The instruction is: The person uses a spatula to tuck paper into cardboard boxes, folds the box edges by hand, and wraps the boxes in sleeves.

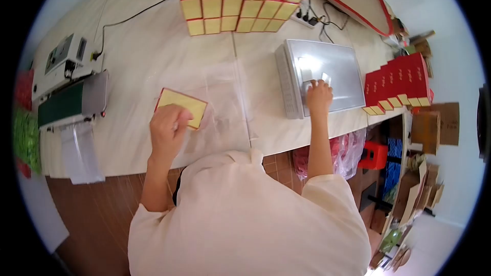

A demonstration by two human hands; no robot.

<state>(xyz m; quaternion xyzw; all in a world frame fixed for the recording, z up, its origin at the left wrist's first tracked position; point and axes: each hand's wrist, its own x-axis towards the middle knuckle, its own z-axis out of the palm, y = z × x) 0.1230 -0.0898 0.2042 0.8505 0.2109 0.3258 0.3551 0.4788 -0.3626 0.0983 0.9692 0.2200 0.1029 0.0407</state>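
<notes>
In the head view, my left hand (169,127) is curled over the near left part of a small box with a pale yellow face (190,106) and red edges. The box is just above the table, over a sheet of clear plastic film (220,117). On the right, my right hand (319,94) reaches onto the flat top of a silver-grey case (340,66). Its bent fingers are at small whitish pieces (326,78) lying there; what the fingertips pinch is too small to make out.
Stacked yellow-and-red boxes (232,7) stand at the back. More red boxes (396,82) stand in rows at the right edge. A device with a green belt (66,103) sits on the left. A power strip (307,18) and cables lie behind the case.
</notes>
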